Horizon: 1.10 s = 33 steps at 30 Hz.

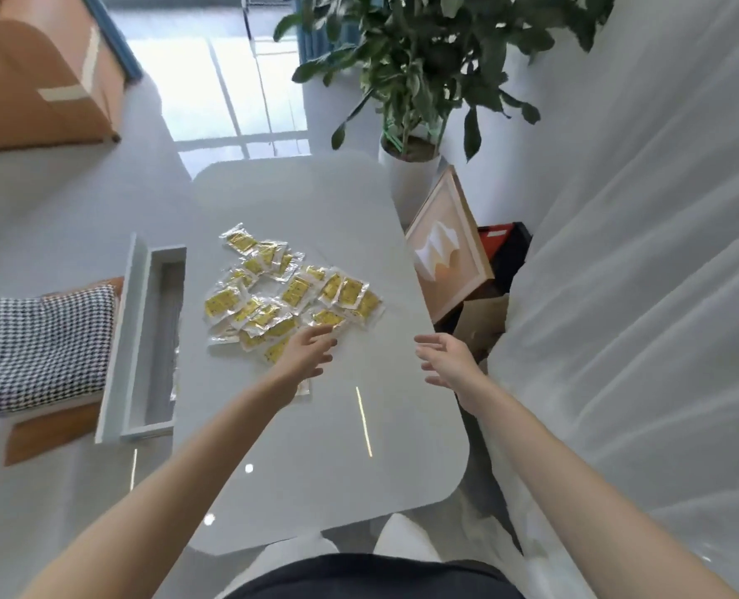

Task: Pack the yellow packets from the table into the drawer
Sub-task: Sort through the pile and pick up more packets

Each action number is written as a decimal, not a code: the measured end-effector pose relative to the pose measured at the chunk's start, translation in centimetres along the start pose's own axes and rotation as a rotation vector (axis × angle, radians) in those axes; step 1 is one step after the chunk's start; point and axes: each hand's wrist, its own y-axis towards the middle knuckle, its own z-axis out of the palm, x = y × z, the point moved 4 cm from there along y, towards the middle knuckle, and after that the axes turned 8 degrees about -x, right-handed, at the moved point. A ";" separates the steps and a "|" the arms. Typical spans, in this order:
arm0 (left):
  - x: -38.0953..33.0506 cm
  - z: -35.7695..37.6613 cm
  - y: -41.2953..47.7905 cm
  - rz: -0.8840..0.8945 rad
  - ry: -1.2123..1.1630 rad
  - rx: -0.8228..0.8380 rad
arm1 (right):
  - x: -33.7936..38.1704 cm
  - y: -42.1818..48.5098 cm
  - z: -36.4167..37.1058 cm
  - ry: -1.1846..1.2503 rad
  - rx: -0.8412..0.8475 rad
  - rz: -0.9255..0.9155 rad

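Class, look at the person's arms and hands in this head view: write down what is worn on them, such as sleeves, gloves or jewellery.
Both arms are bare along all that shows; no sleeves reach into view. The left hand and right hand wear no gloves, and no watch, bracelet or ring can be made out. Only a dark garment shows, at the bottom edge.

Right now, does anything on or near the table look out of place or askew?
The yellow packets lie in a loose, overlapping heap on the table, at all angles. Beside the table's right edge a framed picture leans tilted. Nothing looks damaged.
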 end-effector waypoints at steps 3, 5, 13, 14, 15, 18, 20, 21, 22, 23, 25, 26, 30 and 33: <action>-0.1 1.0 1.0 -0.032 -0.055 -0.093 | 0.3 3.2 -0.7 -0.055 0.058 -0.026; -0.1 1.5 1.8 -0.062 -0.090 -0.146 | 0.3 5.4 -0.7 -0.073 0.094 -0.011; 1.8 2.5 7.3 -0.136 -0.150 -0.282 | 0.4 13.9 1.8 -0.138 0.178 0.025; 2.3 2.5 8.3 -0.146 -0.151 -0.293 | 0.2 15.0 2.3 -0.157 0.181 0.017; 2.7 2.6 9.2 -0.150 -0.152 -0.304 | 0.0 16.2 2.8 -0.183 0.183 0.006; 4.1 2.8 12.4 -0.162 -0.151 -0.317 | -0.6 19.6 4.7 -0.260 0.189 -0.018; 5.0 3.1 14.8 -0.155 -0.132 -0.310 | -1.0 21.7 6.2 -0.293 0.201 -0.033; 5.6 3.2 16.4 -0.149 -0.127 -0.311 | -1.4 23.1 7.3 -0.303 0.208 -0.034; 5.9 3.3 17.5 -0.145 -0.123 -0.315 | -1.5 24.1 8.1 -0.305 0.213 -0.032; 6.0 3.4 18.5 -0.139 -0.121 -0.319 | -1.6 24.8 8.8 -0.308 0.219 -0.037; 6.6 3.6 21.2 -0.130 -0.129 -0.335 | -1.9 27.2 10.9 -0.340 0.233 -0.084; 6.7 3.6 22.3 -0.123 -0.130 -0.336 | -2.0 28.3 11.8 -0.362 0.234 -0.112; 8.2 3.7 27.4 -0.116 -0.111 -0.331 | -2.7 33.0 16.1 -0.498 0.243 -0.227; 8.9 3.6 29.4 -0.099 -0.084 -0.323 | -3.2 35.2 18.7 -0.654 0.270 -0.339</action>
